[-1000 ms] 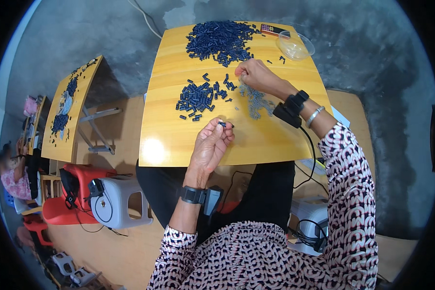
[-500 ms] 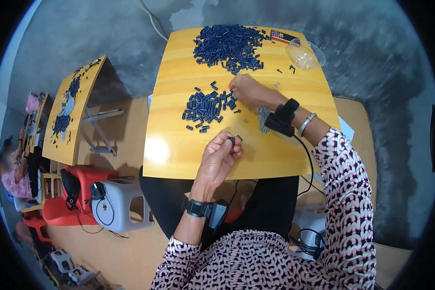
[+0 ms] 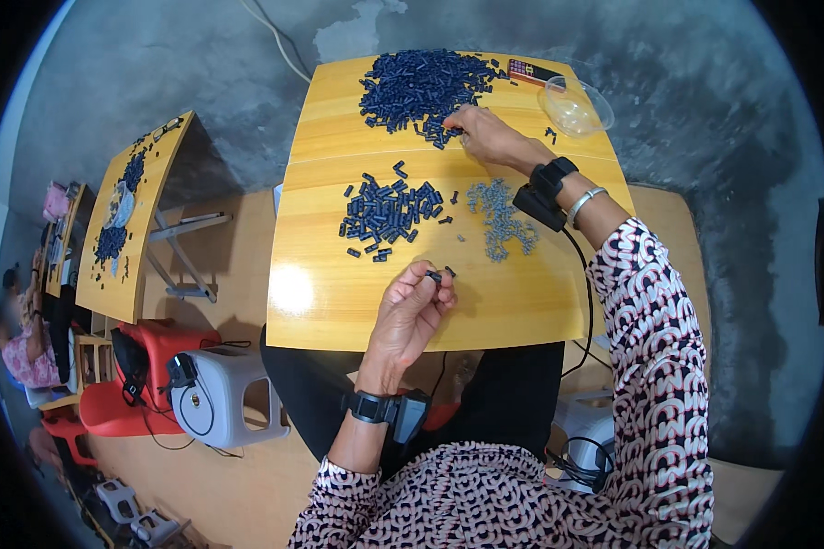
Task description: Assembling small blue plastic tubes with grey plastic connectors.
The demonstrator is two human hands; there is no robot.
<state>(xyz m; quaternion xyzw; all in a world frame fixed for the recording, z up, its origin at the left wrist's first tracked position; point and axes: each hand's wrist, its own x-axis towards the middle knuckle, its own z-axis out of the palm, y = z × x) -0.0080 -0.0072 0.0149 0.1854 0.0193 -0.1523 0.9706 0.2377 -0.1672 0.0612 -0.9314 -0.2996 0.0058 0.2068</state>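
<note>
My left hand (image 3: 412, 311) pinches a small black plastic part (image 3: 437, 276) between thumb and fingers, over the table's near side. At the near right edge of a big heap of small black plastic parts (image 3: 421, 87), my right hand (image 3: 487, 135) reaches down with its fingers drawn together. Whatever lies between those fingertips is too small to make out. Between the two hands, a smaller pile of black parts (image 3: 384, 215) is spread on the yellow table (image 3: 339, 306). Right of that pile lies a scatter of small silvery metal pieces (image 3: 499, 220).
A clear plastic bowl (image 3: 577, 110) and a red and black handheld device (image 3: 533, 71) sit at the far right. To the left stand another table (image 3: 160, 174) with black parts, a red chair (image 3: 110, 398) and a grey stool (image 3: 233, 393). A person (image 3: 32, 343) sits farther left.
My right hand has moved away from the smaller pile to the big heap's edge, uncovering the metal pieces. My left hand still grips its black part.
</note>
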